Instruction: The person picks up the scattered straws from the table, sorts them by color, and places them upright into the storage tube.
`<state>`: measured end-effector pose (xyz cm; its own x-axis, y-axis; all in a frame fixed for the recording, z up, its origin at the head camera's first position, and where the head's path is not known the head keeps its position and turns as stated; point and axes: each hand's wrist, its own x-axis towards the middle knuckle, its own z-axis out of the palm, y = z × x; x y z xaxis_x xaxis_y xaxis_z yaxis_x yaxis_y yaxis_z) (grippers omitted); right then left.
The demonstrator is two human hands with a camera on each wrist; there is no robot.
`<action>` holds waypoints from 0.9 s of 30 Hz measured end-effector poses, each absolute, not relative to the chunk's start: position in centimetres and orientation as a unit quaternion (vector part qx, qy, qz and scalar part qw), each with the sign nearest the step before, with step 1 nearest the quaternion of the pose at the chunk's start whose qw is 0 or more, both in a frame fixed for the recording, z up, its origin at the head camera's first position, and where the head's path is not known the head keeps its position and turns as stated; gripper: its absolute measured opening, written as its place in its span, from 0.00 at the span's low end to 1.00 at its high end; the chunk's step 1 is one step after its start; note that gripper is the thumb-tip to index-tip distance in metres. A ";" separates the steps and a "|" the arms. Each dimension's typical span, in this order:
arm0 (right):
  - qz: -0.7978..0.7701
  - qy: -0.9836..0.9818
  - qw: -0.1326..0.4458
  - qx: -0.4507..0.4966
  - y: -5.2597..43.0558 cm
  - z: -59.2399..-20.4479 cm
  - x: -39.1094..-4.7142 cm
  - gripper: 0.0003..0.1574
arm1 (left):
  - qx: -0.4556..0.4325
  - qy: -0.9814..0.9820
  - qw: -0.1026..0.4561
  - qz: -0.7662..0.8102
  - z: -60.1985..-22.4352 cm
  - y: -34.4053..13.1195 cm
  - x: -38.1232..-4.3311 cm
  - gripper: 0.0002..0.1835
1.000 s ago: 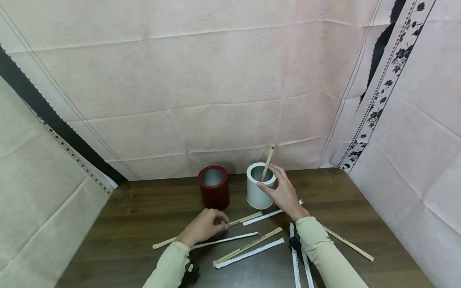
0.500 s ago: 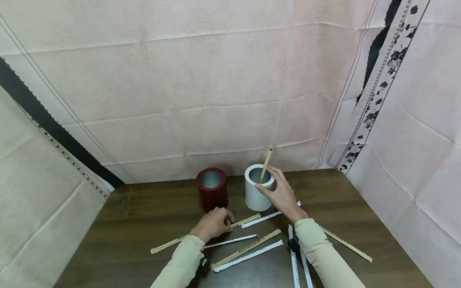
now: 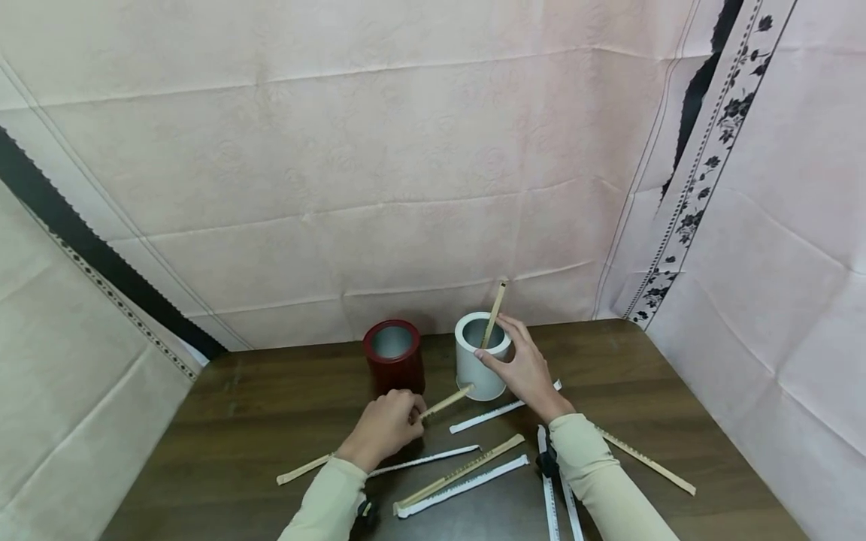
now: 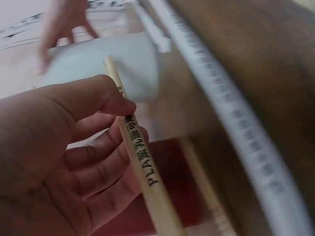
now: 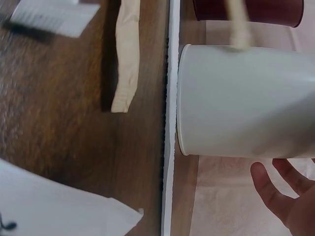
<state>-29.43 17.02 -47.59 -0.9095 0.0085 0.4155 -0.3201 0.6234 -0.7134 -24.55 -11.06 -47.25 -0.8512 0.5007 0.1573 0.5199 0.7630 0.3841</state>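
Note:
In my left hand (image 4: 83,142) I pinch a tan paper-wrapped straw (image 4: 140,157) with printed lettering, between thumb and fingers. Seen from the head, that hand (image 3: 387,430) is just in front of the red cup (image 3: 395,368), and the straw's end (image 3: 449,400) points toward the base of the white cup (image 3: 473,376). My right hand (image 3: 528,368) holds the white cup near its rim, thumb in front and fingers on the far right side. Another tan straw (image 3: 496,308) leans inside this cup, its lower end hidden.
Several wrapped straws lie across the brown table (image 3: 237,421): a white straw (image 3: 467,487) beside a tan straw (image 3: 467,469), two white ones under the right forearm, and a tan straw (image 3: 649,460) at right. Patterned cloth (image 3: 406,150) hangs behind the cups.
My left hand first slid right along the tan straw, then drew back left with it pinched and its far end raised. The right hand stays at the white cup.

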 end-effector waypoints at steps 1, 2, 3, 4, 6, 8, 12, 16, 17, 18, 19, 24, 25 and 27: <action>0.424 -0.880 0.193 0.089 17.0 -47.6 -29.4 0.53 | -0.270 -0.938 0.032 -0.216 -46.6 -11.2 -24.3 0.05; 0.424 -0.880 0.194 0.088 17.0 -47.6 -29.4 0.53 | -0.268 -0.936 0.040 -0.225 -45.8 -11.3 -24.0 0.05; 0.423 -0.880 0.196 0.088 17.0 -47.6 -29.4 0.53 | -0.267 -0.932 0.047 -0.240 -45.0 -11.3 -23.8 0.06; 0.423 -0.880 0.199 0.087 17.0 -47.6 -29.4 0.53 | -0.266 -0.926 0.051 -0.263 -44.0 -11.2 -23.7 0.06; 0.422 -0.879 0.204 0.085 17.0 -47.6 -29.4 0.52 | -0.271 -0.907 0.068 -0.316 -41.9 -10.7 -23.7 0.08; 0.422 -0.878 0.209 0.086 17.1 -47.6 -29.4 0.52 | -0.284 -0.877 0.091 -0.376 -39.7 -10.0 -24.0 0.08; 0.423 -0.878 0.206 0.089 16.9 -47.7 -29.5 0.52 | -0.306 -0.816 0.161 -0.463 -35.7 -8.1 -25.3 0.08; 0.423 -0.880 0.196 0.089 16.9 -47.7 -29.5 0.52 | -0.291 -0.771 0.209 -0.526 -33.1 -5.7 -27.6 0.12; 0.422 -0.881 0.194 0.087 16.9 -47.7 -29.5 0.52 | -0.285 -0.762 0.213 -0.541 -32.8 -5.0 -28.3 0.13; 0.423 -0.881 0.194 0.086 16.9 -47.7 -29.5 0.52 | -0.278 -0.755 0.214 -0.553 -32.7 -4.4 -29.0 0.13; 0.422 -0.882 0.194 0.084 16.9 -47.7 -29.5 0.52 | -0.272 -0.751 0.213 -0.562 -32.7 -3.8 -29.8 0.13; 0.423 -0.882 0.193 0.078 16.9 -47.6 -29.4 0.53 | -0.239 -0.754 0.200 -0.578 -34.7 -1.2 -33.2 0.13; 0.422 -0.882 0.192 0.078 16.9 -47.5 -29.4 0.53 | -0.231 -0.761 0.196 -0.574 -35.4 -0.9 -33.7 0.12; 0.422 -0.883 0.190 0.080 16.9 -47.5 -29.4 0.53 | -0.210 -0.780 0.184 -0.560 -36.6 -0.3 -34.2 0.11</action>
<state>-29.44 16.91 -47.53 -0.9148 0.0198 0.4034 -0.3012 0.6320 -0.7141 -34.24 -0.31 -36.57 -0.8441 0.1208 0.5225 0.5337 0.2837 0.7966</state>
